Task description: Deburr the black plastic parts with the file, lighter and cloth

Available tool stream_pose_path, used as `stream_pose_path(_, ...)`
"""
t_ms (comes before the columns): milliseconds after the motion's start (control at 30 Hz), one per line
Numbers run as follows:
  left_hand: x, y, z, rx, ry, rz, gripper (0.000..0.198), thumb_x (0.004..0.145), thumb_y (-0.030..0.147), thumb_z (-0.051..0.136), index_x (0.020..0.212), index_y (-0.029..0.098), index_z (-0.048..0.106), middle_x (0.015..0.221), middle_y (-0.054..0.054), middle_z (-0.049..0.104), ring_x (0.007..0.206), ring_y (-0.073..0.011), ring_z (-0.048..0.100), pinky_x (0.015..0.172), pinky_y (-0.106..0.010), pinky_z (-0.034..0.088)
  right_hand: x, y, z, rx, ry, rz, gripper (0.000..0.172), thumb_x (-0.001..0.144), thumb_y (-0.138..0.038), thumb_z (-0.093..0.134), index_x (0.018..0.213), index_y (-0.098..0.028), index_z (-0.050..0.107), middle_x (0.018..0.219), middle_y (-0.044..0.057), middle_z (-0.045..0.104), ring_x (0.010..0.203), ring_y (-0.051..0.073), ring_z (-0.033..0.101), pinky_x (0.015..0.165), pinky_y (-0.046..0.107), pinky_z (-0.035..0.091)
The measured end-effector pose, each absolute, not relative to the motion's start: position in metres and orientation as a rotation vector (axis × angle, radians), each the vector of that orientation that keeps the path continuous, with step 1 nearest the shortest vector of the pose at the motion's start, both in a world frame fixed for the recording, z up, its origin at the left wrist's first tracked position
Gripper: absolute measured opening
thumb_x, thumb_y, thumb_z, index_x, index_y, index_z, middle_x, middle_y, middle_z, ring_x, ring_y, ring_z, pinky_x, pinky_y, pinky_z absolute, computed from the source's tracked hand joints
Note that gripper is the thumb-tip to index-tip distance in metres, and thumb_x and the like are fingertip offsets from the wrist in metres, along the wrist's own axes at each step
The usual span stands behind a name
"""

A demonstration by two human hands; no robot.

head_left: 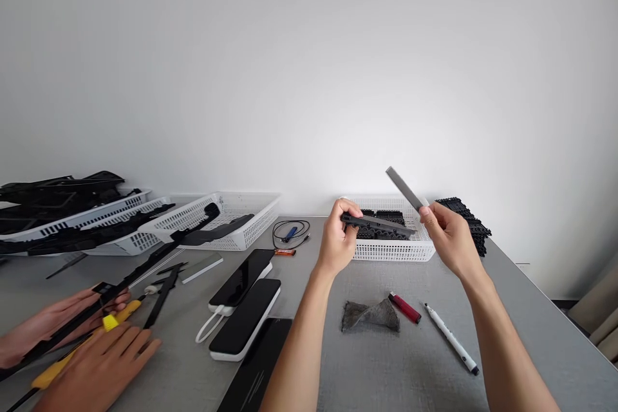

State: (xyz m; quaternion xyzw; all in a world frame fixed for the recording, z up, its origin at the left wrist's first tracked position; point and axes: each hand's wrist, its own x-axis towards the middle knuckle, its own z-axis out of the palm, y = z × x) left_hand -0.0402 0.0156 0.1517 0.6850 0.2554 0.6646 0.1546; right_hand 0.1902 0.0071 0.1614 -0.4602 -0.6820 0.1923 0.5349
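Observation:
My left hand (337,241) grips one end of a long black plastic part (379,226), thumb on top and fingers curled round it. The part points to the right above a white basket (393,251), with scalloped ribs along its lower edge. My right hand (451,235) is closed on a flat grey file (404,190), its far end tilted up and left. File and plastic part are apart. Below my hands lie a crumpled grey abrasive cloth (371,315), a red lighter (404,308) and a white marker (451,338).
Black track-like pieces (466,222) are stacked right of the basket. Several phones and power banks (248,315) lie left of my forearm, near a coiled cable (291,232). At far left, a co-worker's hands (99,360) hold a long black strip and a yellow-handled tool beside more baskets (246,232).

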Motion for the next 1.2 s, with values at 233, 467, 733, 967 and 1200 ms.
stream_pose_path(233, -0.042, 0.018, 0.151, 1.893, 0.797, 1.926, 0.020, 0.091, 0.032, 0.061, 0.089, 0.025, 0.042, 0.091, -0.003, 0.054, 0.087, -0.0182, 0.054, 0.083, -0.033, 0.043, 0.189, -0.011, 0.170, -1.211, -1.842, 0.177, 0.055, 0.090, -0.068, 0.055, 0.060, -0.021, 0.052, 0.050, -0.003, 0.037, 0.049, 0.012, 0.027, 0.051, 0.029, 0.022)
stream_pose_path(467, -0.044, 0.019, 0.150, 1.984, 0.725, 1.954, 0.032, 0.088, 0.013, 0.057, 0.093, 0.027, 0.028, 0.090, 0.000, 0.050, 0.085, -0.0153, 0.050, 0.080, -0.031, 0.041, 0.187, -0.014, 0.169, -1.198, -1.935, 0.080, 0.052, 0.092, -0.065, 0.053, 0.065, -0.022, 0.061, 0.049, -0.002, 0.042, 0.046, 0.012, 0.032, 0.050, 0.029, 0.027)
stream_pose_path(733, -0.050, 0.020, 0.151, 2.156, 0.645, 1.975, 0.037, 0.088, 0.004, 0.050, 0.095, 0.029, 0.023, 0.089, 0.002, 0.048, 0.083, -0.0141, 0.049, 0.075, -0.030, 0.040, 0.195, -0.014, 0.172, -1.196, -1.997, 0.146, 0.051, 0.094, -0.064, 0.052, 0.072, -0.023, 0.070, 0.049, -0.003, 0.044, 0.045, 0.012, 0.033, 0.051, 0.029, 0.028)
stream_pose_path(967, -0.047, 0.020, 0.152, 2.228, 0.649, 1.967, 0.039, 0.087, 0.001, 0.047, 0.095, 0.029, 0.022, 0.089, 0.002, 0.047, 0.083, -0.0146, 0.048, 0.074, -0.031, 0.040, 0.196, -0.016, 0.174, -1.211, -1.940, 0.114, 0.052, 0.092, -0.066, 0.053, 0.068, -0.023, 0.069, 0.049, -0.003, 0.045, 0.045, 0.012, 0.033, 0.050, 0.028, 0.026)
stream_pose_path(1200, -0.051, 0.018, 0.155, 2.189, 0.640, 2.009, 0.043, 0.082, -0.002, 0.048, 0.095, 0.029, 0.021, 0.087, 0.003, 0.050, 0.080, -0.0145, 0.050, 0.070, -0.030, 0.038, 0.200, -0.015, 0.175, -1.209, -1.992, 0.162, 0.053, 0.091, -0.069, 0.051, 0.073, -0.024, 0.073, 0.050, -0.002, 0.047, 0.046, 0.012, 0.034, 0.051, 0.028, 0.028)
